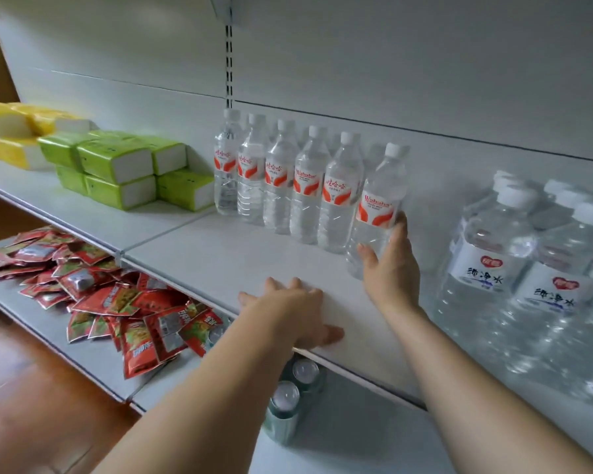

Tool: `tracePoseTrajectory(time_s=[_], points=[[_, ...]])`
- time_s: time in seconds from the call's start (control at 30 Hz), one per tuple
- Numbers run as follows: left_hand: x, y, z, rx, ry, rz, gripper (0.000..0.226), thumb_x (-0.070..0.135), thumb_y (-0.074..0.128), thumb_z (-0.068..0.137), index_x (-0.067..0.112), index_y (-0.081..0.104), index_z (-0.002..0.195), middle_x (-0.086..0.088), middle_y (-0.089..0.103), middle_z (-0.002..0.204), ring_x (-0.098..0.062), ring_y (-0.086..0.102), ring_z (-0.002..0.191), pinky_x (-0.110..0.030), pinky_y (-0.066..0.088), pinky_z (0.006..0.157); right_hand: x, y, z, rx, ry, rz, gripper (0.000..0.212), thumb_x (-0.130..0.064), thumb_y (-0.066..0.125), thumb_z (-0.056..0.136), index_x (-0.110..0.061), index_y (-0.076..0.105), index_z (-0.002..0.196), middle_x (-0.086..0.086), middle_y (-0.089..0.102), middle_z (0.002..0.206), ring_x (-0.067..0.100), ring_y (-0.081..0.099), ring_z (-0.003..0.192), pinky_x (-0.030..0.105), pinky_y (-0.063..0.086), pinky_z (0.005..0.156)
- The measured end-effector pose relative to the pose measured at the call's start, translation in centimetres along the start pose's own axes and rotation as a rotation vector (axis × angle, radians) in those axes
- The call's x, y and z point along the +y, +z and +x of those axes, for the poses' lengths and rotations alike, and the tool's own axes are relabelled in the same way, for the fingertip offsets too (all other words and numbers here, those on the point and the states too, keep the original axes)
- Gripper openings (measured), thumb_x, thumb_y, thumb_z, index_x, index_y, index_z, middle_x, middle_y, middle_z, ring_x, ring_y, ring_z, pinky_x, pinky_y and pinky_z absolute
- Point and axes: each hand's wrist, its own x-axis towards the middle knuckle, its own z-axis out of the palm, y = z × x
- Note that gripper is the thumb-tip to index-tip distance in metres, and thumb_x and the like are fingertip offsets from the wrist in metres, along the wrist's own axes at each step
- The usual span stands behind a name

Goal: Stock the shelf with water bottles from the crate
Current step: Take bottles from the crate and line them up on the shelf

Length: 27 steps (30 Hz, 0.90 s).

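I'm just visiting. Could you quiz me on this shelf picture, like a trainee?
1. True or false: the left hand holds a bottle.
2. Which hand grips the end bottle of the row? A left, B right.
3. Fill in: the tissue packs beside the row are ____.

Key: 1 false, it rests flat on the shelf. 2 B. 3 green.

White shelf [240, 258], water bottles [288, 186], tissue packs [124, 165], bottle multipack [528, 268]
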Motion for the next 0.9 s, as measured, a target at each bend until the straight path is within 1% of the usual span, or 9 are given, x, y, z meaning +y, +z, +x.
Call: tracePoseTrajectory(time_s=[0.13, 0.23, 0.37, 0.47, 0.6, 0.67, 0.77, 0.83, 0.9], points=[[-0.5, -0.2, 1.1, -0.045, 0.002, 0.009, 0.087, 0.080, 0.050, 0.082, 0.036, 0.025, 0.152, 0.004, 0.025, 0.157, -0.037, 0.020, 0.142, -0.076, 0.025, 0.105, 0.7, 1.7, 2.1, 0.024, 0.015, -0.050, 0.074, -0.031, 0.058, 0.099, -0.015, 0.015, 0.157, 0.015, 0.045, 0.149, 0.038, 0.052, 0.125, 0.043, 0.043, 0.093], [-0.6, -0.6, 1.6, -0.067, 0.000, 0.001, 0.094, 0.082, 0.054, 0.077, 0.033, 0.028, 0.153, 0.004, 0.025, 0.159, -0.039, 0.019, 0.144, -0.073, 0.027, 0.107, 0.7, 2.6, 2.9, 0.038, -0.005, -0.075, 0.072, -0.029, 0.056, 0.100, -0.010, 0.016, 0.157, 0.018, 0.042, 0.150, 0.040, 0.052, 0.124, 0.044, 0.044, 0.092], [-0.6, -0.8, 1.6, -0.074, 0.005, 0.004, 0.094, 0.083, 0.055, 0.076, 0.037, 0.027, 0.153, 0.006, 0.028, 0.157, -0.037, 0.021, 0.143, -0.072, 0.029, 0.107, 0.7, 3.3, 3.3, 0.059, 0.004, -0.098, 0.069, -0.026, 0.056, 0.100, -0.005, 0.019, 0.155, 0.021, 0.039, 0.148, 0.044, 0.053, 0.122, 0.047, 0.045, 0.090], [-0.6, -0.7, 1.8, -0.076, 0.011, 0.000, 0.095, 0.083, 0.054, 0.077, 0.035, 0.026, 0.154, 0.005, 0.028, 0.157, -0.040, 0.020, 0.143, -0.071, 0.028, 0.108, 1.1, 3.8, 3.2, 0.092, -0.016, -0.110, 0.067, -0.026, 0.058, 0.099, 0.000, 0.025, 0.151, 0.026, 0.041, 0.142, 0.047, 0.053, 0.118, 0.048, 0.046, 0.088], [-0.8, -0.3, 1.7, -0.042, 0.024, -0.020, 0.090, 0.082, 0.055, 0.077, 0.035, 0.033, 0.150, 0.003, 0.034, 0.151, -0.038, 0.026, 0.138, -0.068, 0.030, 0.107, 1.3, 3.9, 3.0, 0.095, -0.006, -0.156, 0.065, -0.028, 0.059, 0.099, 0.001, 0.029, 0.149, 0.028, 0.043, 0.136, 0.048, 0.055, 0.113, 0.048, 0.047, 0.085], [-0.9, -0.2, 1.2, 0.018, 0.022, -0.052, 0.090, 0.081, 0.057, 0.077, 0.035, 0.033, 0.149, 0.004, 0.036, 0.151, -0.034, 0.028, 0.138, -0.069, 0.029, 0.107, 1.1, 3.5, 2.6, 0.075, 0.016, -0.186, 0.063, -0.028, 0.061, 0.097, 0.001, 0.032, 0.146, 0.028, 0.045, 0.133, 0.048, 0.055, 0.111, 0.048, 0.047, 0.083], [-0.9, 0.9, -0.1, 0.183, -0.010, -0.131, 0.100, 0.081, 0.061, 0.073, 0.030, 0.025, 0.152, 0.000, 0.033, 0.153, -0.028, 0.030, 0.143, -0.070, 0.020, 0.112, 0.4, 2.4, 0.9, 0.100, 0.023, -0.261, 0.058, -0.029, 0.062, 0.095, 0.001, 0.040, 0.140, 0.026, 0.048, 0.128, 0.047, 0.053, 0.111, 0.048, 0.048, 0.080], [-1.4, 2.0, -1.7, 0.324, -0.004, -0.207, 0.098, 0.079, 0.061, 0.074, 0.027, 0.028, 0.151, -0.001, 0.038, 0.150, -0.025, 0.036, 0.139, -0.058, 0.021, 0.117, -0.5, 1.5, -1.4, 0.138, -0.095, -0.249, 0.050, -0.027, 0.063, 0.094, 0.001, 0.049, 0.133, 0.025, 0.052, 0.123, 0.047, 0.055, 0.107, 0.049, 0.050, 0.077], [-2.7, 3.1, -4.1, 0.444, 0.017, -0.410, 0.087, 0.067, 0.065, 0.081, 0.027, 0.031, 0.151, 0.000, 0.043, 0.150, -0.023, 0.045, 0.134, -0.043, 0.032, 0.115, -2.2, 0.7, -4.5, 0.150, -0.303, -0.152, 0.040, -0.023, 0.064, 0.092, 0.001, 0.057, 0.123, 0.023, 0.057, 0.116, 0.045, 0.058, 0.101, 0.049, 0.053, 0.075]])
